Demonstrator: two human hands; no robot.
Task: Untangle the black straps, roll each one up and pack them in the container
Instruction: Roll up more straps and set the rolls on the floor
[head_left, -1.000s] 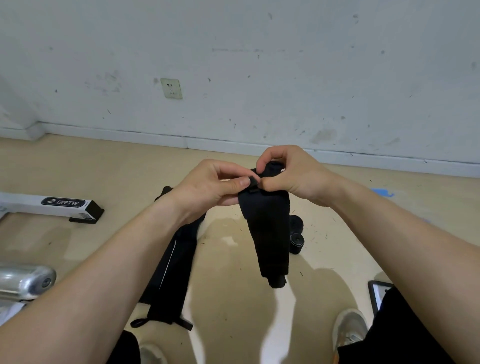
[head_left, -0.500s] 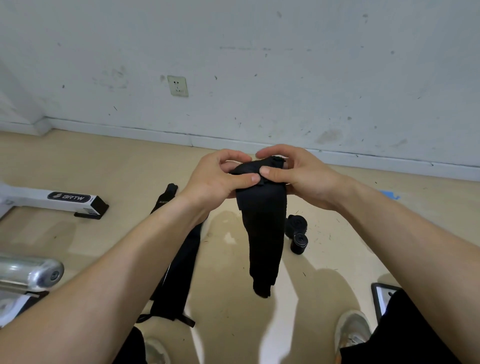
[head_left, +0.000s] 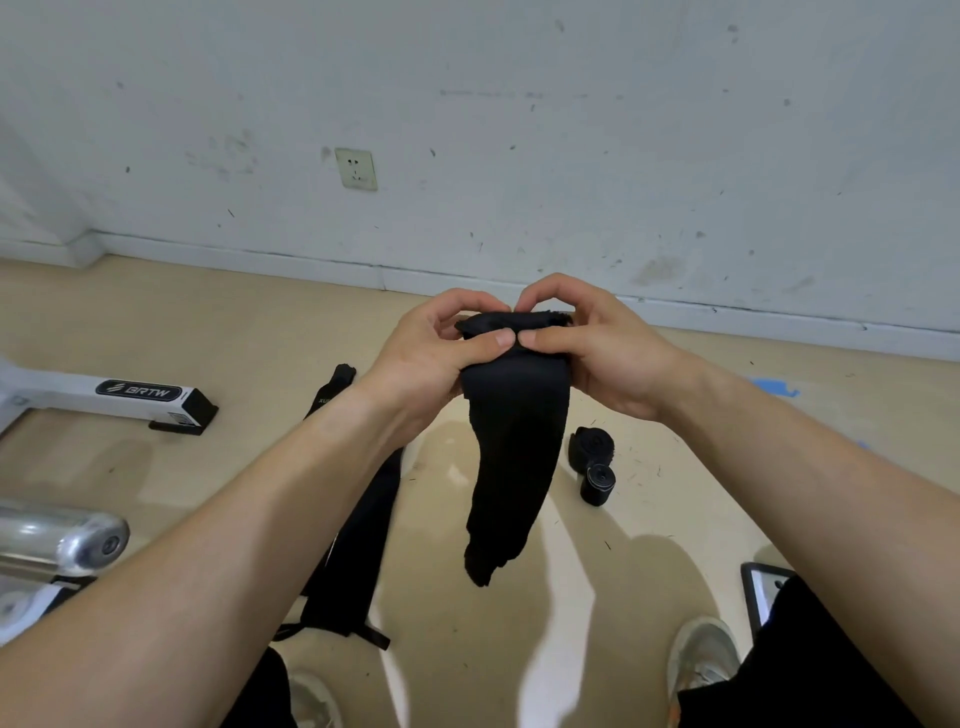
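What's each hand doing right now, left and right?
Left hand: closed, pinching the top of the black strap.
Right hand: closed, pinching the same strap's top end; the rest hangs free.

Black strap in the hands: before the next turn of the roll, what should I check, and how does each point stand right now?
1. Grip on the top end: left hand and right hand both pinch it, thumbs meeting. Ok.
2. Tail of the black strap hangs free, off the floor. Ok.
3. Roll started tight and even: hidden inside the grip. Cannot tell.
4. Finished rolls lie on the floor, apart from the hanging tail. Ok.
5. Container within reach: none clearly in view. Cannot tell.
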